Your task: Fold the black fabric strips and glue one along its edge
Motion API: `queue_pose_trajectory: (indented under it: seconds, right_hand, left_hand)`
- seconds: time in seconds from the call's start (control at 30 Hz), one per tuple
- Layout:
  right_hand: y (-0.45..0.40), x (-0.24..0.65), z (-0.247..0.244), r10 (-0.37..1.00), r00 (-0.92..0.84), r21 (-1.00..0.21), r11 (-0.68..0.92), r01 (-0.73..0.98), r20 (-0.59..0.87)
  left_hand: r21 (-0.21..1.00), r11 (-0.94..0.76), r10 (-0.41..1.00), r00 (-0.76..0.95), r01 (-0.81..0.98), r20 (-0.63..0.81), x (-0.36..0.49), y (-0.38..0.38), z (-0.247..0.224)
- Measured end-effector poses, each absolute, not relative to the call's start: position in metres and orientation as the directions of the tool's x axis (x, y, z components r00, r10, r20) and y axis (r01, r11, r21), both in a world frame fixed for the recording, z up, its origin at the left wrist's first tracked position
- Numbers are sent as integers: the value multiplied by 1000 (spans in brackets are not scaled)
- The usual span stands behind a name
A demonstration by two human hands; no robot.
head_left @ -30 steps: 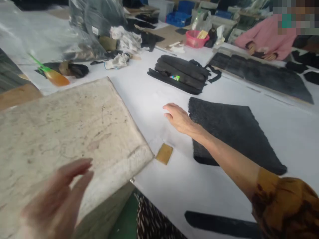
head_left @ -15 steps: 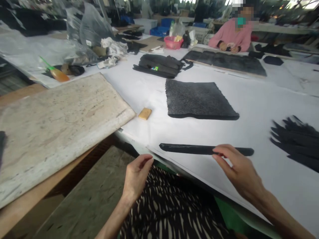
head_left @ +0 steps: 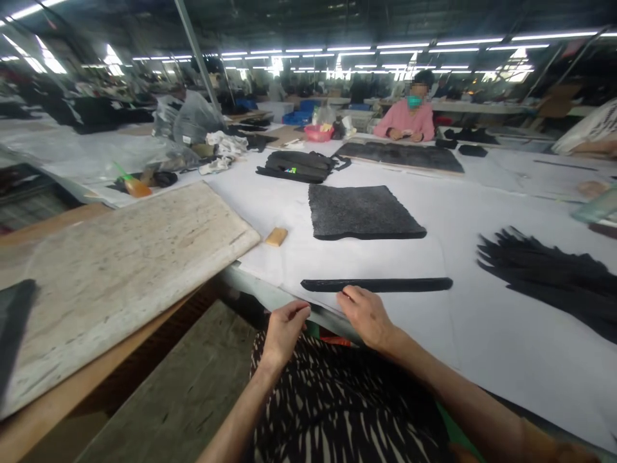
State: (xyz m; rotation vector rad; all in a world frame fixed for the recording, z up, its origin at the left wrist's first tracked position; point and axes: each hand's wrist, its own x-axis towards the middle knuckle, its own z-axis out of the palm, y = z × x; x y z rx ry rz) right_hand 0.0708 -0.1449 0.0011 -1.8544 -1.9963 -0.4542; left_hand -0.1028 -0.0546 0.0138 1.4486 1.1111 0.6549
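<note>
A long, narrow black strip (head_left: 409, 285) lies flat near the front edge of the white table (head_left: 486, 341). Just below its left half is my right hand (head_left: 364, 315), fingers bent and pressed together; whatever they may hold is too small to see. My left hand (head_left: 286, 328) hovers at the table edge, left of the other hand, thumb and fingertips closed in a pinch with its contents hidden. Beyond the strip lies a dark textured sheet (head_left: 361, 211) with a smooth black front edge. A small yellow block (head_left: 276, 236) rests to the sheet's left.
A pale, stained board (head_left: 144, 257) covers the left side. Black strips fan out in a pile (head_left: 554, 270) at the right. Farther back are a black bundle (head_left: 299, 166), a pink basket (head_left: 319, 133) and a person in pink (head_left: 407, 121). Another person's arm shows at far right.
My right hand has moved left along the strip and its fingers have drawn together. My left hand stays pinched near the table edge. The view has tilted up and turned slightly right.
</note>
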Motion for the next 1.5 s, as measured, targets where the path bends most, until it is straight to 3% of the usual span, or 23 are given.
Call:
queue_pose_trajectory:
  seconds: [0.27,0.43,0.7,1.1,1.5]
  right_hand:
    - [-101,55,-3,972,-62,54,51,997,226]
    - [-98,50,4,977,-137,126,117,985,164]
    - [-91,50,3,950,-222,223,173,959,220]
    - [-100,55,1,874,-103,2,116,993,475]
    - [-108,39,-8,794,-146,19,167,986,591]
  left_hand:
    - [971,197,887,396,138,-236,-97,-49,11]
    - [968,217,889,384,123,-248,-93,-46,9]
    - [942,313,848,412,117,-333,-86,-43,5]
    - [889,457,829,378,-34,-412,-75,-42,11]
    - [912,410,861,326,12,-391,-77,-48,8]
